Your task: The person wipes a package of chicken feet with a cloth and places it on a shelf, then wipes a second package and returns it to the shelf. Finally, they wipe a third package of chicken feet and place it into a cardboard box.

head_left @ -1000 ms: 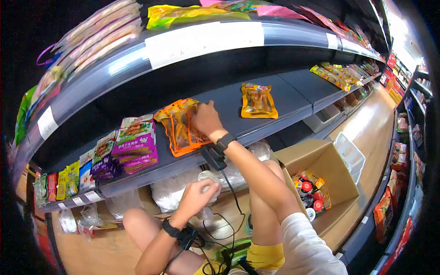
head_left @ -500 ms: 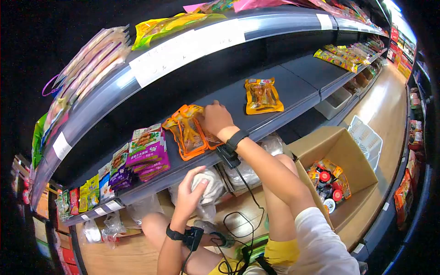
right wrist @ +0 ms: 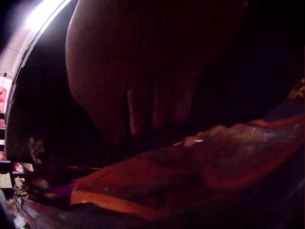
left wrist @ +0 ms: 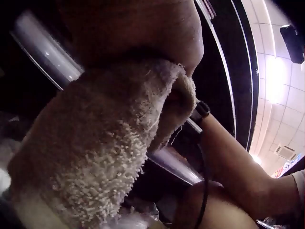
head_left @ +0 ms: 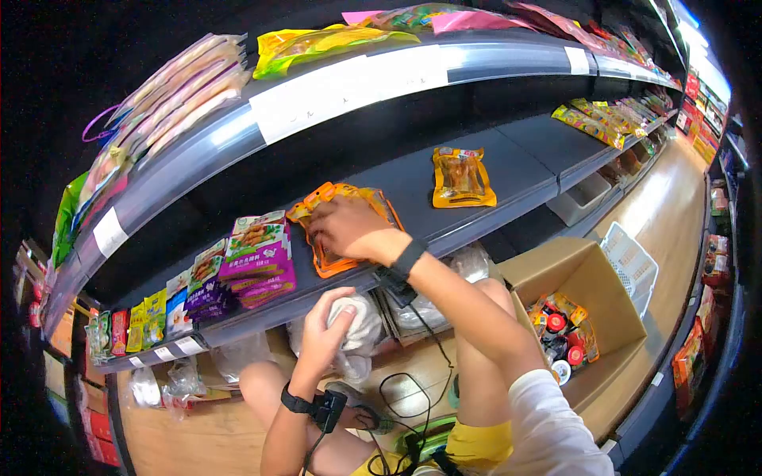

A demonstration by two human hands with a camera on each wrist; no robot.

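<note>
Right hand point(head_left: 349, 228) seemingly flat on orange packets point(head_left: 337, 258) (long axis front-to-back); left hand point(head_left: 321, 337) grips cloth point(head_left: 361, 317).

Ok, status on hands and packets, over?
Right hand rests on stacked orange plastic snack packets. Left hand grips beige terry cloth. Nothing blocking.

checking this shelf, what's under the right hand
Orange packets lie flat on the shelf under the right hand, with their edges showing around it. The hand covers their middle, so the print there and how many are stacked cannot be seen.
</note>
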